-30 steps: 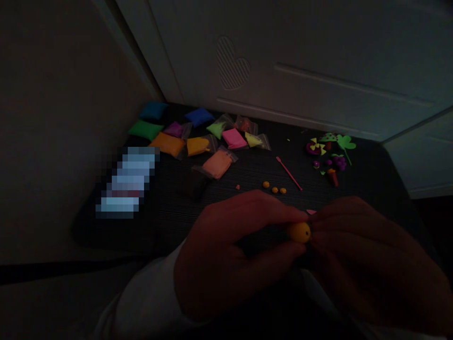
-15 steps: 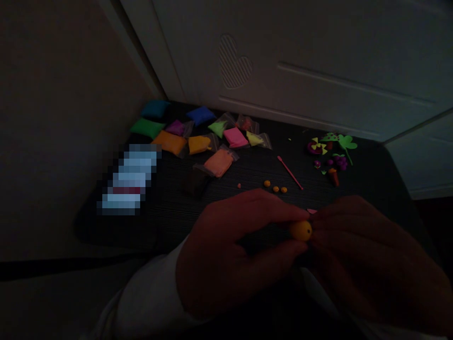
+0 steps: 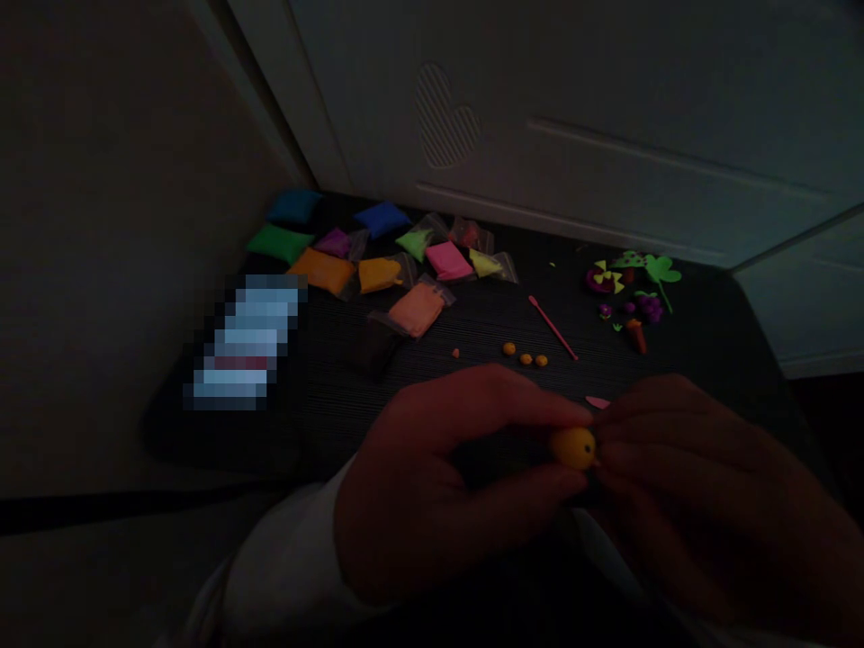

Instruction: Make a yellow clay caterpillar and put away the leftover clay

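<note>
A yellow clay ball [image 3: 572,447] with a small dark dot on its right side sits between my two hands. My left hand [image 3: 432,472] pinches it between thumb and forefinger. The fingertips of my right hand [image 3: 702,490] press against its right side, and shadow hides what they touch exactly. Just above the ball lies a small pink sliver [image 3: 597,401]. Beyond my left hand, several small orange clay beads [image 3: 525,356] rest on the dark table [image 3: 324,405].
Clay packets [image 3: 418,310] in many colours lie across the back of the table, with a pink modelling tool [image 3: 553,328] and small clay figures [image 3: 627,292] to the right. A pixelated patch [image 3: 247,346] covers the left. A white panelled door [image 3: 573,117] stands behind.
The yellow ball has turned slightly, bringing its dark dot closer to my right fingertips. My hands stay nearly in place.
</note>
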### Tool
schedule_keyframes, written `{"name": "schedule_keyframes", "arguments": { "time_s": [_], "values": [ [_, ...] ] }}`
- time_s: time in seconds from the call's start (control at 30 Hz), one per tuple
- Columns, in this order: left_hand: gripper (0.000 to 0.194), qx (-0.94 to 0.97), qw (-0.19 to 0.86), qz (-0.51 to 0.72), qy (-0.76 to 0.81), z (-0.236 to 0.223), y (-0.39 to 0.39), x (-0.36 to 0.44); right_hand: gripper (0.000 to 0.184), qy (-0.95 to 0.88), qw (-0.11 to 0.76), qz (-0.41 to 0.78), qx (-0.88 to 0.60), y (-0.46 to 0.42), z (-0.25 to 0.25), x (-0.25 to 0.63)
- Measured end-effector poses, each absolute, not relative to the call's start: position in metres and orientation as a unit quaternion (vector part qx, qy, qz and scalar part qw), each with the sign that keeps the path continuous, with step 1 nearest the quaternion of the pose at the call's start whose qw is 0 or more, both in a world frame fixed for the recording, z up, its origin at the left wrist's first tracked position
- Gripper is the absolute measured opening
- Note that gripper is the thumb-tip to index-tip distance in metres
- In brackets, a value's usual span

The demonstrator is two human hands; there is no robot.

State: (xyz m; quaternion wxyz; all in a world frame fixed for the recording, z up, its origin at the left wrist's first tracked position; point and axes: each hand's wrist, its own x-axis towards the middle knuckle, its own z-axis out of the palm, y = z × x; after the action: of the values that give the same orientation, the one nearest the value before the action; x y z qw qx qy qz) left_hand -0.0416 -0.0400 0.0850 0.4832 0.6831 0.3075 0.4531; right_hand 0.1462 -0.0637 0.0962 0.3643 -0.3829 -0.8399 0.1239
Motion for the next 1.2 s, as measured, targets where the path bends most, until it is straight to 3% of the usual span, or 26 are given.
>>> {"name": "schedule_keyframes", "arguments": {
  "time_s": [0.33,0.53,0.9,1.2],
  "values": [
    [0.026,0.671,0.496,0.449,0.320,0.0829,-0.0420,-0.0417,0.015,-0.832,0.374,0.120,-0.392,-0.0638,0.0978,0.1445],
    [0.026,0.673,0.506,0.437,0.318,0.0798,-0.0409,-0.0432,0.008,-0.803,0.439,0.130,-0.381,-0.0613,0.0924,0.1383],
    [0.025,0.670,0.505,0.432,0.332,0.0790,-0.0421,-0.0415,0.026,-0.829,0.395,0.132,-0.372,-0.0664,0.0927,0.1442],
    [0.025,0.669,0.517,0.419,0.330,0.0788,-0.0412,-0.0422,0.024,-0.846,0.367,0.113,-0.370,-0.0647,0.0916,0.1463]
  ]
}}
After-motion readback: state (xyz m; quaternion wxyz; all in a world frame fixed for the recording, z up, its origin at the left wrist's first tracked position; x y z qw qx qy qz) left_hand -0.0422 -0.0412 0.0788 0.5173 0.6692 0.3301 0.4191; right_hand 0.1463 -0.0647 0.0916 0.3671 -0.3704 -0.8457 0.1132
